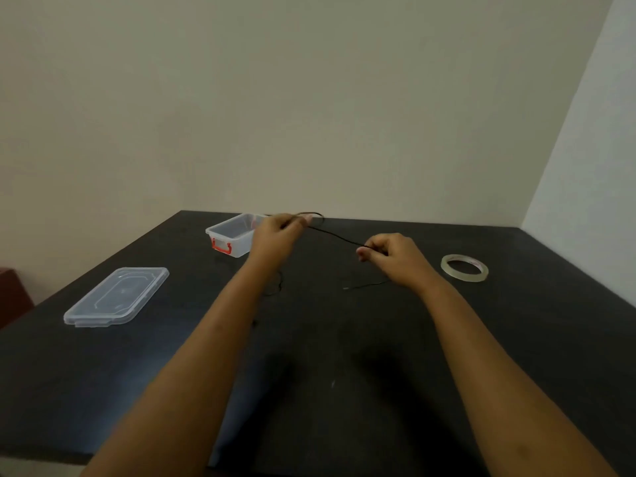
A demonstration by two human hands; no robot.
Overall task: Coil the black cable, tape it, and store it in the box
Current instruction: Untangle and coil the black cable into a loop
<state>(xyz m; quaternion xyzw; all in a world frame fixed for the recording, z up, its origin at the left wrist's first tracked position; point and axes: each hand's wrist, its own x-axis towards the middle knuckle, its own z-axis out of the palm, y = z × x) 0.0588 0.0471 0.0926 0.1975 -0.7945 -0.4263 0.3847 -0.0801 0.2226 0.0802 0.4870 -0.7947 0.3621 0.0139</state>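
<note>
A thin black cable [339, 237] runs taut between my two hands above the dark table [344, 373]. My left hand [277, 235] pinches it near a small loop at the far end, just right of the box. My right hand [392, 256] pinches the cable lower down, and a loose tail trails onto the table below it. Another stretch of cable hangs under my left wrist, hard to see against the table. The clear plastic box [229, 235] with a red clasp stands open at the back. A roll of clear tape [464, 267] lies flat to the right of my right hand.
The box's clear lid [117, 297] lies flat on the left side of the table. Pale walls close in behind and to the right. A dark red object [12, 294] sits beyond the table's left edge.
</note>
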